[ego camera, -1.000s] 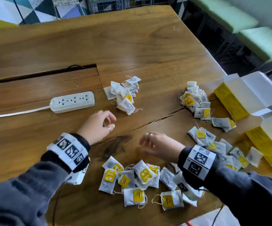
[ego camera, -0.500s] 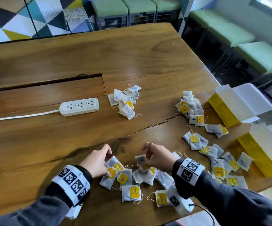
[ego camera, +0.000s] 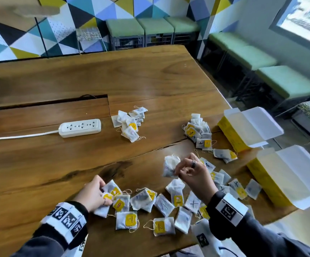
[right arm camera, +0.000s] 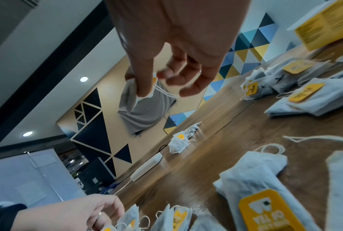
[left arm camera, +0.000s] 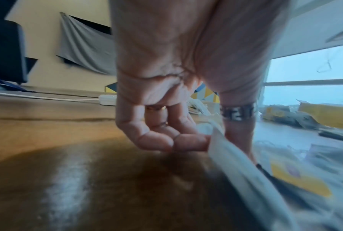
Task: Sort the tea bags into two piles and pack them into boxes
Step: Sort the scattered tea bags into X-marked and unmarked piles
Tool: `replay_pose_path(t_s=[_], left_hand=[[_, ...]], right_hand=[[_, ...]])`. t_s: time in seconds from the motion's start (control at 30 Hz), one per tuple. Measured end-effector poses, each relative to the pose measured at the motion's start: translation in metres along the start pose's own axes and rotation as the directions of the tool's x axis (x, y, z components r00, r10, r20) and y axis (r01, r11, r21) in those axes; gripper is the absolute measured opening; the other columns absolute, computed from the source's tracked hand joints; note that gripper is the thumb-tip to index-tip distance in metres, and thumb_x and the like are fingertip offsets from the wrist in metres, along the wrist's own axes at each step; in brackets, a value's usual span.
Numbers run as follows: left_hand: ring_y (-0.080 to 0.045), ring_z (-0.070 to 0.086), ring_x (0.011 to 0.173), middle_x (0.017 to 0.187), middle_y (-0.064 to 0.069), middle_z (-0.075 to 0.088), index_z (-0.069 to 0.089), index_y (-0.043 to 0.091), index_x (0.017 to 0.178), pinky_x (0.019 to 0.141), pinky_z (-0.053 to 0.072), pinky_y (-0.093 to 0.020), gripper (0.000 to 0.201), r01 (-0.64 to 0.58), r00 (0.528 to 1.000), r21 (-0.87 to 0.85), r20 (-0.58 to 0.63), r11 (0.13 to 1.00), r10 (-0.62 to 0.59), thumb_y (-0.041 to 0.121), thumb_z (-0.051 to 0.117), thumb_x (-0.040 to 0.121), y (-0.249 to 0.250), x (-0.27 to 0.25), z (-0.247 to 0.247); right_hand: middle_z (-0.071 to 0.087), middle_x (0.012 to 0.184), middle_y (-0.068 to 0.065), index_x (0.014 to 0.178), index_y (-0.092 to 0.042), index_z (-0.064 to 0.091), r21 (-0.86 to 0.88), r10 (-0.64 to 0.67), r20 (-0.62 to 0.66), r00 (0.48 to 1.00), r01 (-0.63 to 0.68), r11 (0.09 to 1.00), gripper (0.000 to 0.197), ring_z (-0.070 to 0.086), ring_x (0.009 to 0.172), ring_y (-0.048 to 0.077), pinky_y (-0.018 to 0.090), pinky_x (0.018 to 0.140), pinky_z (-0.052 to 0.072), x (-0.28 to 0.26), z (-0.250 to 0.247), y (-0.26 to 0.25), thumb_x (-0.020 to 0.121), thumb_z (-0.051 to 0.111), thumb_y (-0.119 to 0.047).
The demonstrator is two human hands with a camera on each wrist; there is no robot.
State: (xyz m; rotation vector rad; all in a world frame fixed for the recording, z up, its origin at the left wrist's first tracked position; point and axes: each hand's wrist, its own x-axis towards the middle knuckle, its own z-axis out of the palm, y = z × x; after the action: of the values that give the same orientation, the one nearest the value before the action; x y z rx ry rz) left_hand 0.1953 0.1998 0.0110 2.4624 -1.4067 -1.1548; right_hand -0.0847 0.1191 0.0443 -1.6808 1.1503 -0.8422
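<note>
Head view: two open yellow boxes (ego camera: 239,134) (ego camera: 273,179) at the wooden table's (ego camera: 76,156) right edge, two sorted tea-bag piles (ego camera: 130,123) (ego camera: 198,130) mid-table. Right hand (ego camera: 193,173) pinches one lifted tea bag (ego camera: 170,166); left hand (ego camera: 93,194) pinches another (ego camera: 105,202) near the front edge.

Left wrist: fingertips (left arm camera: 192,140) meet a bag's edge.

Right wrist: thumb and fingers (right arm camera: 144,78) clamp the bag; power strip (right arm camera: 146,167) beyond.

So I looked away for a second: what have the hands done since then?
The right hand went down to the loose bags, pinched one tea bag and lifted it. The left hand moved from bare table onto the near bags. Both piles and boxes stayed put.
</note>
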Motion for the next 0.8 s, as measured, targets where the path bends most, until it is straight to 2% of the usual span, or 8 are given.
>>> replay_pose_path(t_s=[0.1,0.17,0.27,0.33,0.47,0.53,0.63,0.8], left_hand=[[-0.013,0.055,0.066,0.074,0.0,0.062,0.045,0.013,0.102,0.057,0.039,-0.023,0.046,-0.035,0.996,-0.174,-0.093,0.984,0.019,0.016,0.079,0.071,-0.003,-0.006,-0.014],[-0.018,0.055,0.068,0.078,-0.006,0.064,0.049,0.008,0.108,0.062,0.045,-0.027,0.037,-0.093,0.992,-0.437,-0.114,0.895,0.048,0.008,0.071,0.078,0.003,-0.01,-0.024],[-0.02,0.062,0.079,0.09,-0.011,0.064,0.057,0.006,0.11,0.062,0.057,-0.031,0.023,-0.024,0.994,-0.849,0.036,0.528,0.103,-0.001,0.052,0.089,0.029,-0.023,-0.034],[-0.019,0.063,0.073,0.083,-0.009,0.065,0.062,0.007,0.104,0.067,0.059,-0.04,0.025,0.105,0.977,-0.964,0.146,0.243,0.155,-0.003,0.042,0.091,0.044,-0.028,-0.035],[-0.01,0.046,0.048,0.071,-0.005,0.052,0.071,0.008,0.093,0.047,0.048,-0.026,0.029,0.296,0.917,-0.952,0.259,-0.081,0.303,0.007,0.066,0.064,0.061,-0.027,-0.03],[-0.01,0.044,0.048,0.075,-0.007,0.054,0.072,0.006,0.096,0.039,0.037,-0.02,0.034,0.342,0.896,-0.934,0.29,-0.105,0.338,0.024,0.067,0.068,0.066,-0.024,-0.029],[-0.012,0.047,0.052,0.083,-0.01,0.062,0.065,0.004,0.109,0.037,0.034,-0.02,0.062,0.355,0.885,-0.934,0.325,-0.033,0.333,0.056,0.043,0.084,0.064,-0.017,-0.029],[-0.011,0.05,0.05,0.089,-0.011,0.068,0.063,0.003,0.107,0.038,0.037,-0.018,0.05,0.352,0.875,-0.93,0.367,0.106,0.317,0.042,0.048,0.08,0.055,-0.012,-0.033]], right_hand=[[0.061,0.071,-0.011,0.06,-0.03,0.06,0.107,0.081,0.062,0.995,-0.087,0.99,0.048,0.058,0.072,0.003,0.015,0.069,0.045,-0.004,-0.012,0.006,0.079,0.056,0.015],[0.061,0.066,-0.01,0.068,-0.02,0.057,0.146,0.115,0.128,0.985,-0.133,0.98,0.036,0.059,0.07,0.005,0.022,0.072,0.05,-0.007,-0.018,0.008,0.084,0.052,0.013],[0.059,0.072,-0.004,0.074,-0.01,0.055,0.219,0.151,0.147,0.978,-0.181,0.959,0.029,0.06,0.074,0.01,0.036,0.079,0.054,-0.008,-0.02,0.008,0.087,0.046,0.014],[0.059,0.075,0.002,0.075,-0.008,0.056,0.243,0.142,0.136,0.98,-0.172,0.955,0.027,0.061,0.076,0.011,0.032,0.078,0.055,-0.008,-0.019,0.006,0.087,0.046,0.014],[0.06,0.072,-0.003,0.075,-0.009,0.058,0.221,0.131,0.087,0.988,-0.148,0.964,0.029,0.058,0.07,0.005,0.021,0.07,0.048,-0.006,-0.012,0.004,0.085,0.045,0.016],[0.063,0.074,-0.003,0.077,-0.009,0.059,0.196,0.143,0.071,0.987,-0.154,0.968,0.029,0.06,0.074,0.009,0.027,0.075,0.049,-0.006,-0.007,0.005,0.084,0.045,0.015],[0.066,0.084,0.001,0.082,-0.008,0.06,0.194,0.175,0.074,0.982,-0.186,0.963,0.028,0.064,0.086,0.015,0.032,0.083,0.051,-0.008,0.002,0.005,0.085,0.045,0.014],[0.061,0.081,0.002,0.083,-0.009,0.059,0.317,0.236,0.077,0.969,-0.248,0.915,0.019,0.057,0.08,0.018,0.034,0.077,0.046,-0.01,0.02,0.002,0.092,0.047,0.002]])
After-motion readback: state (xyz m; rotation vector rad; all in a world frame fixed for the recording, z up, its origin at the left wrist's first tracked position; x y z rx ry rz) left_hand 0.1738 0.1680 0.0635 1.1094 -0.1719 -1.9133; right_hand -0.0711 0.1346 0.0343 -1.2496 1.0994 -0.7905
